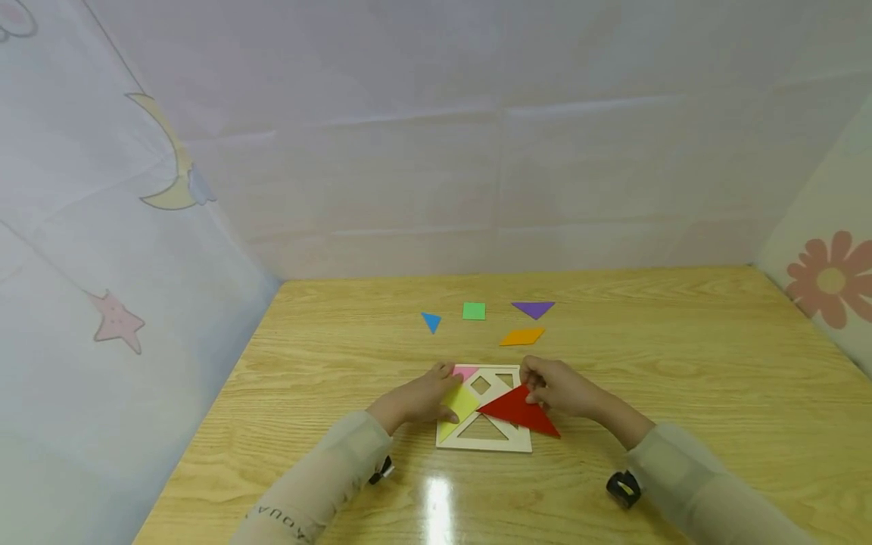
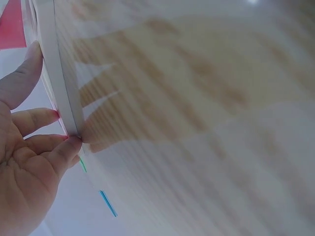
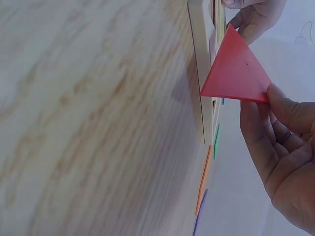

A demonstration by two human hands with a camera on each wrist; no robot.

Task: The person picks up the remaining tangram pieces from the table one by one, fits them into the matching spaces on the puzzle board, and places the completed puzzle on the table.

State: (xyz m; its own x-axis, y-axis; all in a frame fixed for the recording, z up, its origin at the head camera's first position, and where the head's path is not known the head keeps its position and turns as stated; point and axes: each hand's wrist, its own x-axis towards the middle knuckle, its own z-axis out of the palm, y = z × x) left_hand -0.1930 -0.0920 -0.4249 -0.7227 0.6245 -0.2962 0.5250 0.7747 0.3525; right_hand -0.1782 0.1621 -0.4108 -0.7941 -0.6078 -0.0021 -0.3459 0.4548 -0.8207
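Pale sleeves [image 1: 316, 484] nearest, cut off below. My right hand [image 1: 562, 387] pinching one red triangle [image 1: 519, 413] across board's [image 1: 485, 446] right edge: long side slants nearer me rightward, sharp corner pointing left. Left hand [image 1: 424, 395] spread on board, part-hiding one yellow piece [image 1: 466, 403], one pink piece [image 1: 468, 372]. Four loose pieces [image 1: 474, 311] beyond, on bench [image 1: 341, 341].

Board [image 1: 484, 446] laid on table [image 1: 306, 363], gripped at left side by left hand [image 1: 424, 397]. Side triangle [image 1: 465, 405] set in left part of board; corner triangle [image 1: 466, 372] set in back left corner. Held triangle [image 1: 516, 409] gripped by right hand [image 1: 560, 387] over right part of board, one tip poked out past right edge. Behind board, on table, left to right: left triangle [image 1: 431, 322], square [image 1: 474, 311], right triangle [image 1: 534, 309]. Slanted piece [image 1: 522, 337] put in front of right triangle, between it and board. Wall sheet [image 1: 409, 174] hung behind table.
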